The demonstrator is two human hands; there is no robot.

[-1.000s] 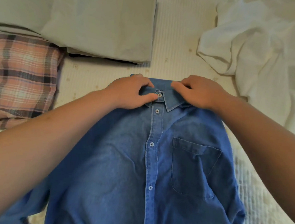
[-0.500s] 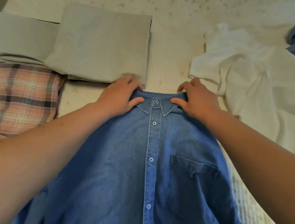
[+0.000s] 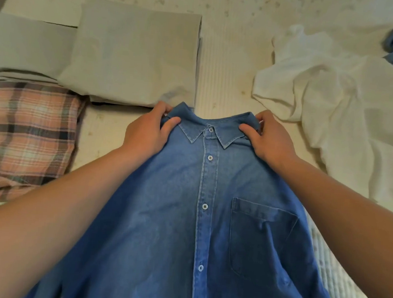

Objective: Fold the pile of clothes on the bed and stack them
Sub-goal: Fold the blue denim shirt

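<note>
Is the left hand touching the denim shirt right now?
Touching. The head view shows the left hand pinching the denim shirt at its shoulder beside the collar.

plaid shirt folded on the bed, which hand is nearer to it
Left. The left hand grips the denim shirt at its shoulder, on the side of the plaid shirt. The right hand grips the opposite shoulder, farther away.

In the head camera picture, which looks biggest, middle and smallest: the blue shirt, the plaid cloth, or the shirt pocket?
1. Blue shirt, though it lies nearest the camera.
2. Plaid cloth, partly cut off at the edge.
3. Shirt pocket.
</note>
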